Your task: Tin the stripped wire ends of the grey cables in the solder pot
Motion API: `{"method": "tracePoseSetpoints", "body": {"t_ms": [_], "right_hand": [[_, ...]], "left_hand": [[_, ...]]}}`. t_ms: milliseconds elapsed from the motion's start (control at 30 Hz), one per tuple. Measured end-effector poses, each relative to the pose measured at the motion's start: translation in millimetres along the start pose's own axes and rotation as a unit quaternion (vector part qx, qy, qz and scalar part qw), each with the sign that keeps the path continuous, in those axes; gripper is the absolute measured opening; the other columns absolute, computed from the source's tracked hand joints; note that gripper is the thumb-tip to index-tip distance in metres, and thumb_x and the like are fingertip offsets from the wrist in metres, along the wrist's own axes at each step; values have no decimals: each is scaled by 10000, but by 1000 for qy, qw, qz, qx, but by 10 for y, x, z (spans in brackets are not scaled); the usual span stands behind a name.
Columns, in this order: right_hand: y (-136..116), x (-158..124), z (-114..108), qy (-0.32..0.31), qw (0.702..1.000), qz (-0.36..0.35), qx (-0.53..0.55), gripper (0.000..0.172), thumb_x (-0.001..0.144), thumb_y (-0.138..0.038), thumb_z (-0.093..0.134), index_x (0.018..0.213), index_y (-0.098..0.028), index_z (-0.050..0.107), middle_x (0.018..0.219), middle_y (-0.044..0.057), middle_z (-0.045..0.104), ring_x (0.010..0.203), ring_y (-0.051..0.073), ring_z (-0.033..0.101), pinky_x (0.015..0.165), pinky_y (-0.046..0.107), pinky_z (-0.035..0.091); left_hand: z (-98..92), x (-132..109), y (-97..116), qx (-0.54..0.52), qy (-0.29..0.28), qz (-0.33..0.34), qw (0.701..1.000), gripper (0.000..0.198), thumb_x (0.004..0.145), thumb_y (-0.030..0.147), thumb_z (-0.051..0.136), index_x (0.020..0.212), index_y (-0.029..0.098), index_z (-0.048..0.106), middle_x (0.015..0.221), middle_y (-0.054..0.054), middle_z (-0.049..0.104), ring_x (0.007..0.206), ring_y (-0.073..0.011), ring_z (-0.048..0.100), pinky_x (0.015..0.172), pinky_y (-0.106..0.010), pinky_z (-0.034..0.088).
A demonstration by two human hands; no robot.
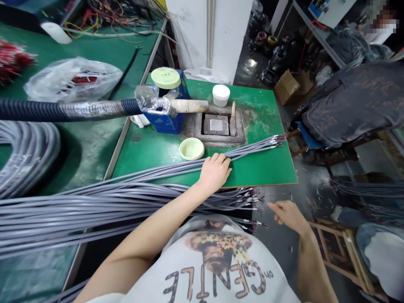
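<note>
Green surface (263,111) noted as the main work area. Grey multi-core cables (94,206) lie in a long bundle across its near edge. One group of strands ends in crimped tips (277,138) at the far right of the surface; a second group of tips (252,201) overhangs the edge. Corrugated hose (63,110) enters from the left and ends at a wood-handled fitting (189,106) beside a square metal pot (216,125) set into the surface. Blue tin (164,120), pale green dish (191,148) and white tub (221,95) stand nearby. Left hand (214,171) rests on the cables, its fingers (217,159) together and pressing from above, not wrapped round. Flat pressure of this kind keeps the strands parallel: acceptable. Right hand (288,216) is held beyond the surface edge, above the floor, fingers (274,206) open and touching nothing visible.
</note>
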State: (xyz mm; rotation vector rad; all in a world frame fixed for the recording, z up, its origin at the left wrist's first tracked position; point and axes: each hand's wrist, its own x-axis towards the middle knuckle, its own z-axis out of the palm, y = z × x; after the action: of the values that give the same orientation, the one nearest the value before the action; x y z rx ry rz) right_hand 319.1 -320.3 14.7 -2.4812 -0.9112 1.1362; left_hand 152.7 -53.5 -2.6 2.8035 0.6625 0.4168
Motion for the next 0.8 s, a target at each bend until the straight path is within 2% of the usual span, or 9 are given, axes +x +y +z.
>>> {"method": "tracePoseSetpoints", "body": {"t_ms": [100,200,267,333,467,533,600,700,800], "right_hand": [[-120,-15,302,-126,969,-51,207,474,879,-561,465,888,-140,684,650,58,700,473,141,627,474,234,434],[-518,168,480,-189,888,-115,403,502,860,-535,527,1174,-148,585,853,101,728,489,130,636,427,218,428],[-776,379,444,-143,833,-145,515,542,827,-504,591,1267,-203,497,1048,121,706,535,135,651,387,213,423],[-955,588,285,-52,784,-178,592,484,832,-479,589,1241,-236,498,1132,104,683,547,117,637,375,202,413],[-1062,759,-156,170,725,-219,630,337,863,-419,565,1133,-218,577,974,47,723,459,63,537,422,200,427],[-1036,681,-290,291,724,-239,578,333,861,-390,580,1135,-203,596,810,19,721,442,69,518,430,202,421],[-990,531,-315,351,757,-246,493,335,861,-375,588,1133,-182,620,685,0,692,423,74,495,413,200,386],[-922,296,-212,296,838,-232,395,316,855,-361,607,1093,-161,665,605,-7,659,403,64,445,403,196,353],[-878,192,-100,254,865,-209,380,292,843,-357,625,1049,-156,679,587,-7,650,403,60,434,405,192,350]], "left_hand": [[-6,97,68,3,-20,-6,1000,161,853,250,544,916,132,632,942,-131,617,928,-278,546,741,-379,399],[-118,136,99,-115,-50,-25,992,102,838,239,543,820,153,595,821,-71,610,791,-213,560,686,-322,398],[-237,109,107,-242,-82,-36,966,113,852,270,525,816,171,566,722,-7,581,648,-151,520,613,-274,380],[-342,50,116,-350,-115,-28,929,153,876,305,492,805,179,544,657,32,536,575,-116,465,563,-242,356],[-373,-73,148,-433,-154,-18,888,201,890,329,482,795,174,568,624,44,522,559,-97,445,550,-219,348],[-300,-116,165,-442,-130,-33,887,189,878,324,509,852,170,615,696,18,591,621,-109,506,593,-225,383],[-213,-156,180,-457,-83,-56,884,196,861,318,546,926,168,654,802,-18,647,723,-134,566,665,-241,424],[-133,-199,198,-504,-26,-93,858,216,845,328,586,946,164,684,838,-43,671,774,-152,596,734,-266,454],[-124,-140,187,-555,18,-111,824,259,826,327,623,1027,173,676,982,-73,695,889,-179,624,803,-291,472]]}}
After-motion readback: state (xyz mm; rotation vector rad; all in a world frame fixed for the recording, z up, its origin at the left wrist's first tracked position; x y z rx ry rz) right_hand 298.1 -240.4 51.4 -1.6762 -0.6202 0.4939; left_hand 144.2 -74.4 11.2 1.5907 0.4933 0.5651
